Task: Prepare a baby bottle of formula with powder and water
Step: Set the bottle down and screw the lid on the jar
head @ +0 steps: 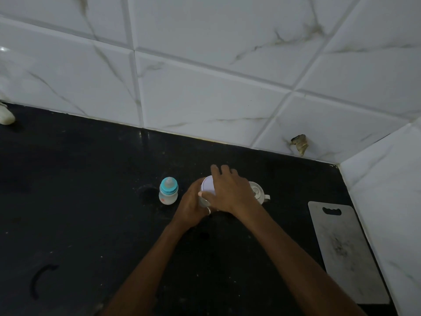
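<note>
On the black counter [91, 179] we have both hands on a small container with a white lid [207, 184], which stands upright near the middle of the worktop, a little in front of the tiled wall [205, 87]. Our left hand [191, 207] wraps around the container's side from the near left, fingers curled against its wall, a ring showing on one finger. Our right hand [230, 192] lies over the lid from the right, fingers spread across its far edge and palm covering much of the top; it grasps the lid, though we cannot tell how tightly. Just to the left of the container, apart from our hands, the baby bottle [168, 191] stands upright with its teal collar and teat on, its pale body showing white. Behind our right hand, partly hidden by it, sits a white cup [259, 192] with its handle pointing right. Farther right, near the corner where the walls meet, a grey cutting board [344, 252] lies flat on the counter. A white object [6, 115] rests at the far left edge against the wall.
</note>
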The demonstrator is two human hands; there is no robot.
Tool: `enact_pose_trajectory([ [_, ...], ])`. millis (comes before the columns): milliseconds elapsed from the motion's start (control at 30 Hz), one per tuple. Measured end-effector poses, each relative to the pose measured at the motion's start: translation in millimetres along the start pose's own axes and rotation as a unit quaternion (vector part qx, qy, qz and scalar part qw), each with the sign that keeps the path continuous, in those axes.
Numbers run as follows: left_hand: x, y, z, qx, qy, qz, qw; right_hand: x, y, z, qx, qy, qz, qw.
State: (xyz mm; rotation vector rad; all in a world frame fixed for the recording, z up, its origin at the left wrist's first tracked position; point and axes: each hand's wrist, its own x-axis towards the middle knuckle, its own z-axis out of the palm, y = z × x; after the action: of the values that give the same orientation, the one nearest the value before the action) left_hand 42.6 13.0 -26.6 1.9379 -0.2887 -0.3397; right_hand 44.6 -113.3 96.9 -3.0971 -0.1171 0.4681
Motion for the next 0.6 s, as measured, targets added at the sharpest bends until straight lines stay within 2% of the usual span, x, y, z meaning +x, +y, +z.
enact_pose_trajectory([
  [133, 1, -1, 1, 0.008, -0.012, -0.033, 0.999, 4, 17, -17, -0.074, -0.043, -0.149, 0.985],
  [233, 3, -2, 5, 0.011, -0.005, -0.046, 0.999, 13, 27, -18, -0.116, -0.092, -0.207, 0.967],
  [333, 4, -3, 4, 0.062, -0.017, -0.068, 0.996, 18, 31, -20, -0.126, -0.132, -0.227, 0.957],
  [400, 10, -7, 7, 0.054, -0.014, -0.077, 0.995, 18, 32, -20, -0.102, -0.145, -0.227, 0.958],
  [433, 12, -3, 7, 0.047, -0.022, -0.082, 0.995, 18, 33, -19, -0.089, -0.142, -0.228, 0.959],
  [500, 14, 2, 10, 0.132, -0.08, -0.087, 0.984, 18, 34, -15, -0.08, -0.124, -0.226, 0.963],
  [600, 23, -2, 17, 0.113, -0.056, -0.077, 0.989, 17, 32, -12, -0.073, -0.105, -0.196, 0.972],
])
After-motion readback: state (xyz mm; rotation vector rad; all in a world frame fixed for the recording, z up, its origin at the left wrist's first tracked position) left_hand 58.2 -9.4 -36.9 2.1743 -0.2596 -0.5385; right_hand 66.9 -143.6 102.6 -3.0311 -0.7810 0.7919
